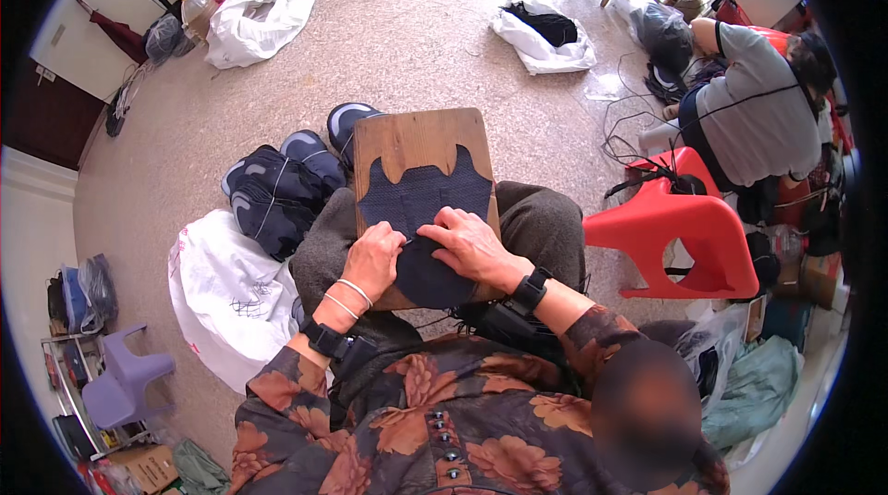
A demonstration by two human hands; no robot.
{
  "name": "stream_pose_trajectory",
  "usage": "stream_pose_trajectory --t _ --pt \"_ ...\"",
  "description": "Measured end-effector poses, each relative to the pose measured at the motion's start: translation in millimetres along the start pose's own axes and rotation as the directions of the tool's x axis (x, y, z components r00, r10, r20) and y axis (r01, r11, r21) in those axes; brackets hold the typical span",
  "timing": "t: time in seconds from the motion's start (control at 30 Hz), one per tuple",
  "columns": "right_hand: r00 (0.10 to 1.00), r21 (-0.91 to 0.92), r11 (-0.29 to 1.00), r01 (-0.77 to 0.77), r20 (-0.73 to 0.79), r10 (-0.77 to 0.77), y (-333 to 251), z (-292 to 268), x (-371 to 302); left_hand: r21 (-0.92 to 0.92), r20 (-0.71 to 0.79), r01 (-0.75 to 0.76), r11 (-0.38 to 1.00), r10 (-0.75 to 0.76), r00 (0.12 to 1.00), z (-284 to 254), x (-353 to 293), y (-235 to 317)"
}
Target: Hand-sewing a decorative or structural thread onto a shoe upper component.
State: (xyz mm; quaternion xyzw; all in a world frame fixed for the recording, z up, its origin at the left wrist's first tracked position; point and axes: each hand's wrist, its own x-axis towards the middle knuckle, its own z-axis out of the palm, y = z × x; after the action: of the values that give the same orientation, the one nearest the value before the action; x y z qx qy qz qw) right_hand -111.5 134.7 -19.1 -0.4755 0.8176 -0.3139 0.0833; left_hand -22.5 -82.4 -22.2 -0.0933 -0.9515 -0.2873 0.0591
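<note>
A wooden board (388, 129) lies across my lap. On it is a flat, dark navy fabric piece (421, 194) with a curved, cut-out far edge, like a shoe upper; its near part is rounded and smooth. My left hand (375, 256) pinches the fabric at its left side, near the middle. Opposite, my right hand (470, 245) has its thumb and fingers closed on the same piece. The fingertips of both hands are close together, almost meeting. Whether something small sits between them is too fine to make out.
Dark tied bundles (273, 194) and a white sack (227, 287) are on the floor to my left. A red plastic stool (671, 236) stands at right, near a bending person (754, 102). Farther off are an open white bag (546, 37) and a purple chair (129, 375).
</note>
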Motion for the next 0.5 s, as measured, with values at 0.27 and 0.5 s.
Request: stream_pose_trajectory --t 0.27,0.5 --pt "0.998 0.023 0.999 -0.029 0.053 0.028 1 -1 3 0.015 -0.003 0.024 1.0 -0.024 1.0 5 11 1" --pt "0.999 0.156 0.987 -0.037 -0.029 0.042 13 3 -1 -0.07 -0.066 0.15 0.986 -0.155 0.986 0 0 2"
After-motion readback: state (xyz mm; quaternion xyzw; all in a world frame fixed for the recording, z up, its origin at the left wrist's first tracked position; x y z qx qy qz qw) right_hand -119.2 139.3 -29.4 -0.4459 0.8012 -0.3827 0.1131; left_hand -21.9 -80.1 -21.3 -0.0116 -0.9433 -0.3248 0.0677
